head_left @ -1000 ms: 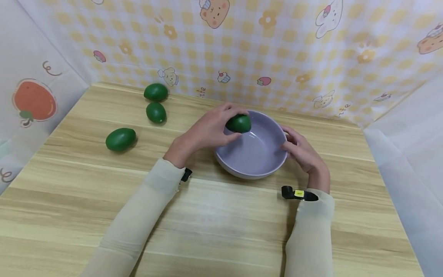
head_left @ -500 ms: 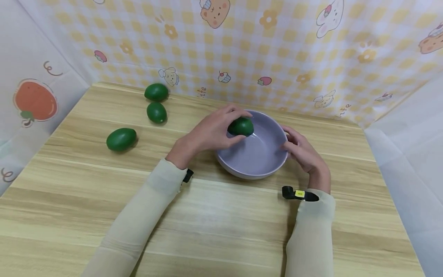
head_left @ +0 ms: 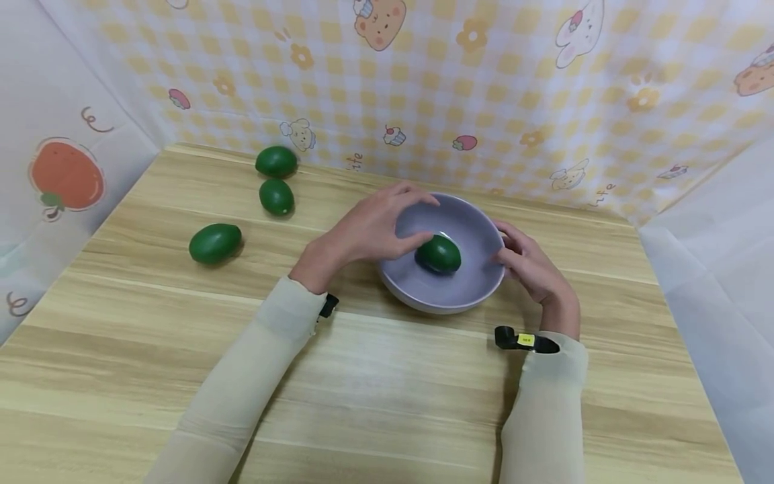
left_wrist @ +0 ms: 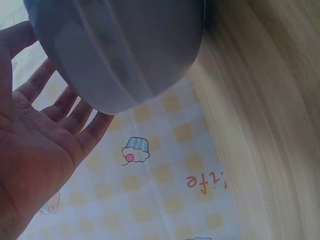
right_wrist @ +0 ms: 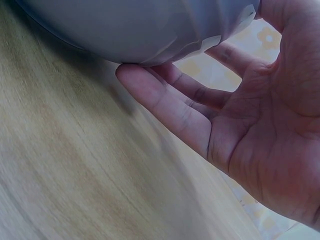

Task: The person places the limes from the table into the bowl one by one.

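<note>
A dark green, lime-shaped fruit (head_left: 439, 254) lies inside the purple-grey bowl (head_left: 444, 296). Over the bowl's left rim reaches my left hand (head_left: 375, 222), thumb and fingers spread apart, the thumb tip close to the fruit; whether they touch I cannot tell. My right hand (head_left: 529, 262) pinches the bowl's right rim, its thumb on the inner side and the fingers outside. The left wrist view has the bowl's outer wall (left_wrist: 135, 50) in front of the left fingers. Seen from the right wrist, fingers (right_wrist: 170, 105) support the bowl's underside.
Several more green fruits stay on the wooden table (head_left: 363, 376): one at the back left (head_left: 276, 161), one just in front of it (head_left: 277, 197), and one farther left (head_left: 215, 243). A yellow-checked cloth (head_left: 423, 87) hangs behind the table.
My left hand carried the green fruit slightly right over the bowl, then let go. The fruit has dropped toward the bowl's middle. My right hand keeps its hold on the rim.
</note>
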A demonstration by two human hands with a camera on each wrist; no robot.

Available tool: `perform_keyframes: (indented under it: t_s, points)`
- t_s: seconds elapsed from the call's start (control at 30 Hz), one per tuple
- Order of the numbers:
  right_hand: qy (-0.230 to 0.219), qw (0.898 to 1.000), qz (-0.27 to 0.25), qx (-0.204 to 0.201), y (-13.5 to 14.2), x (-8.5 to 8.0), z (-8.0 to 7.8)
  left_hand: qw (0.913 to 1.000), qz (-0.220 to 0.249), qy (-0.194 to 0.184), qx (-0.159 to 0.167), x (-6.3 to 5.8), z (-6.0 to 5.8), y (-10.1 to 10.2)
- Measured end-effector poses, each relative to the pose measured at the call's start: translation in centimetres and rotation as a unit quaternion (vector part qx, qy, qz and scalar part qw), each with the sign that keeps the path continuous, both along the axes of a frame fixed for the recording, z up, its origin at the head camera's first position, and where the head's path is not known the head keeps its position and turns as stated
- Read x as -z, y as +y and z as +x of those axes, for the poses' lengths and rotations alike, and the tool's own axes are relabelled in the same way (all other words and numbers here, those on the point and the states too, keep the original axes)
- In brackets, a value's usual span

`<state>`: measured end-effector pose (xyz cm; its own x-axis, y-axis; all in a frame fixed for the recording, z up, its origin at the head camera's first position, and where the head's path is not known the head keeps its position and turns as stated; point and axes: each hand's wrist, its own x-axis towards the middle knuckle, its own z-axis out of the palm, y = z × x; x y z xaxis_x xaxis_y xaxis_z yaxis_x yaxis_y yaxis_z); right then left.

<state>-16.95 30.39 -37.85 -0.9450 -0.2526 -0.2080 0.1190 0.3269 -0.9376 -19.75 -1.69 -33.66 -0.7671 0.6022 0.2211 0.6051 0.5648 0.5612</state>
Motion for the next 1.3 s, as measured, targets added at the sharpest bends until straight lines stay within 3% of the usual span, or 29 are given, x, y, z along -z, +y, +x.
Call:
perform_keyframes:
  t_s: [0.73, 1.0, 1.3]
  points:
    - [-0.004, 1.0, -0.006, -0.003, -0.1, -0.1, -0.1, 0.9988, -0.024, 0.014, -0.041, -0.2, -0.1, -2.1]
    - [-0.003, 1.0, -0.008, -0.006, 0.0, -0.1, -0.3, 0.9971, -0.038, 0.036, -0.054, -0.5, 0.3, -3.3]
    - [-0.004, 1.0, 0.001, -0.007, 0.2, 0.1, -0.1, 0.9958, -0.05, 0.028, -0.072, -0.3, 0.7, -5.0]
